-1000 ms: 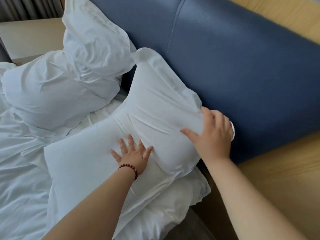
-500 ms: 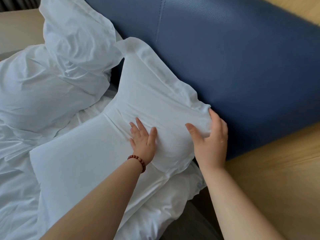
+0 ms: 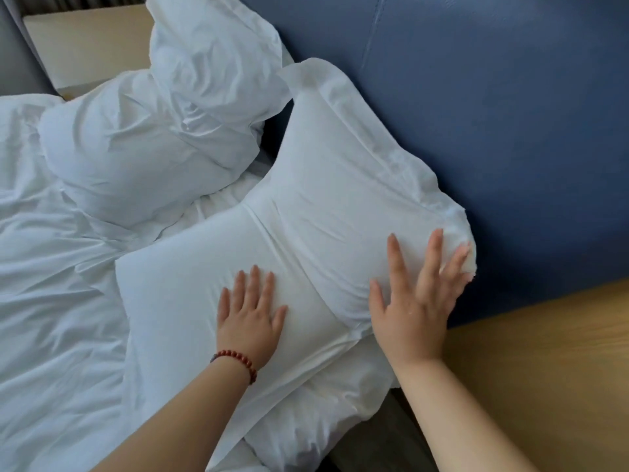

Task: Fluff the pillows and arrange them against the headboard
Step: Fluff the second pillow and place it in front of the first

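A white pillow leans against the blue padded headboard, bent at its middle where it meets the bed. My left hand, with a red bead bracelet at the wrist, lies flat with straight fingers on the pillow's lower half. My right hand presses with spread straight fingers on the pillow's right corner next to the headboard. A second white pillow, crumpled, stands to the left against the headboard. Another white pillow lies underneath, partly hidden.
Rumpled white bedding covers the bed at left. A light wooden panel runs along the right below the headboard. A beige nightstand top sits at the upper left behind the pillows.
My right hand has let go of the pillow's corner and now lies flat with spread fingers. My left hand slid lower on the pillow with its fingers straighter.
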Available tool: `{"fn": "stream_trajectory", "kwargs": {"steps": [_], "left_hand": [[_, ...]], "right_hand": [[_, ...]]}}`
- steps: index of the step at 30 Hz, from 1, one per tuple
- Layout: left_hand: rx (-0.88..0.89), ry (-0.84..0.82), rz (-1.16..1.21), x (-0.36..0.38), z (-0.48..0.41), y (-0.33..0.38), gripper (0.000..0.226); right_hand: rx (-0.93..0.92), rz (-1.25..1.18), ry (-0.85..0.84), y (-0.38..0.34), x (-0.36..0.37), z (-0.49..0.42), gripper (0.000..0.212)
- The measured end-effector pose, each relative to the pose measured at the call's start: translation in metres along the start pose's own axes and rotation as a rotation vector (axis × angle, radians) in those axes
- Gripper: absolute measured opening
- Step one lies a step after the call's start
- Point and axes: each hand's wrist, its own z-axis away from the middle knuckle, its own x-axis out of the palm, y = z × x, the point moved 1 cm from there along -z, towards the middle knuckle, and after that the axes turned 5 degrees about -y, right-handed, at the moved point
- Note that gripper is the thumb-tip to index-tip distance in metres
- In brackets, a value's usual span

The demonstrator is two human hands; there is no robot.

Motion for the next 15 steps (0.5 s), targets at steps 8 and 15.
{"fn": "stream_trajectory", "kwargs": {"steps": [8,15], "left_hand": [[-0.022,0.051,-0.062,0.01,0.032,-0.043,0.072],[0.024,0.069,-0.087,0.016,0.043,-0.058,0.07]], "right_hand": [[-0.235,0.048,-0.453,-0.045,0.049,0.041,0.078],[-0.17,-0.034,-0.743,-0.071,0.079,0.062,0.066]]}}
